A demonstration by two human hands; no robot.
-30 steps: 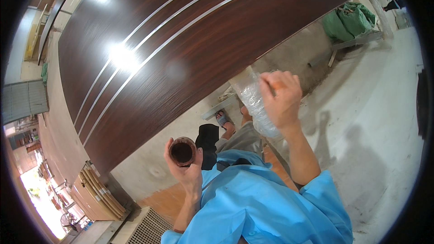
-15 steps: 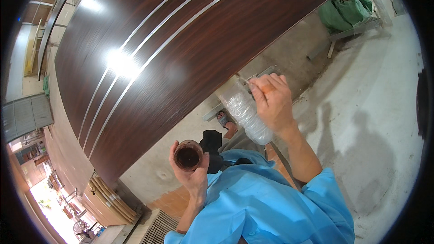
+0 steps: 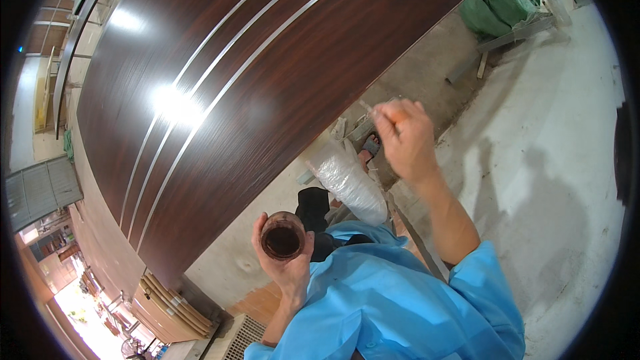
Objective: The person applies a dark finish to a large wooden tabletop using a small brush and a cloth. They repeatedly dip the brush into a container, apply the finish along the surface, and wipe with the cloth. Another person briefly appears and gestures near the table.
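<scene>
My left hand (image 3: 285,263) is wrapped round a small round jar (image 3: 283,219), holding it upright in front of my body. Dark brown liquid sits inside, and brown smears mark its rim. My right hand (image 3: 405,137), slightly blurred, pinches a thin stick-like tool (image 3: 365,106); its kind is too small to make out. The tool's tip is at the near long edge of a large glossy dark-brown wood-grain panel (image 3: 287,107). I cannot tell whether it touches. Three pale metallic stripes run along the panel.
Below the panel edge, a clear-plastic-wrapped bundle (image 3: 347,180) slants toward my body. My sandalled foot (image 3: 371,145) shows beyond it. A green sack (image 3: 500,5) stands at the far right by a metal bar. Several wrapped boards (image 3: 170,307) lean at the lower left.
My right hand with the tool has moved along the panel edge, away to the upper right. The foot has stepped the same way. The view has shifted slightly; my left hand still holds the jar.
</scene>
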